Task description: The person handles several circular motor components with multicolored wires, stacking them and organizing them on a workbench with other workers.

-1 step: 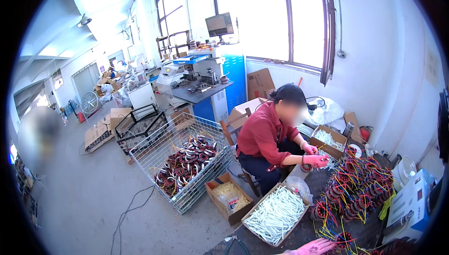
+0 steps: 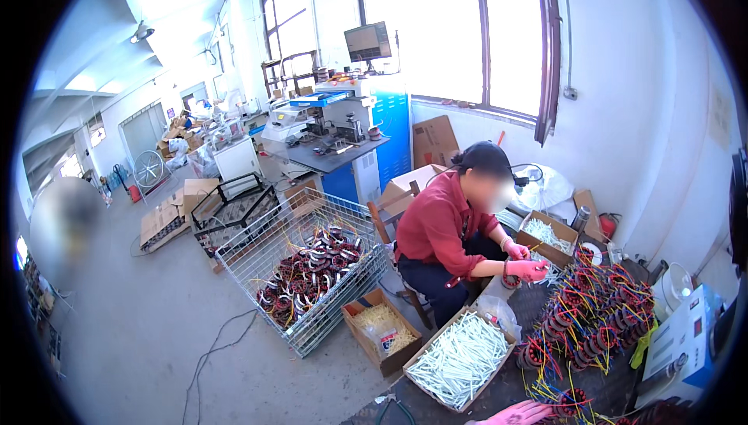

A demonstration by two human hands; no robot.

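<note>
My left hand (image 2: pixel 520 413), in a pink glove, comes in at the lower edge with its fingers stretched out to the right. Its fingertips reach the side of a round motor stator (image 2: pixel 571 402) with dark red windings and coloured lead wires. I see no grip around the stator, though the lower part of the hand is cut off by the frame. A heap of similar wired stators (image 2: pixel 592 316) covers the dark bench (image 2: pixel 499 382) just beyond. My right hand does not show.
A carton of white tubes (image 2: pixel 460 359) stands left of the stators. Across the bench sits a co-worker (image 2: pixel 440 226) with pink gloves holding a stator. A blue-white machine (image 2: pixel 678 347) is at the right. A wire cage (image 2: pixel 312 269) of stators stands on the floor.
My left hand has shifted slightly left and down in the picture, still beside the stator. The co-worker's hands stay in nearly the same place.
</note>
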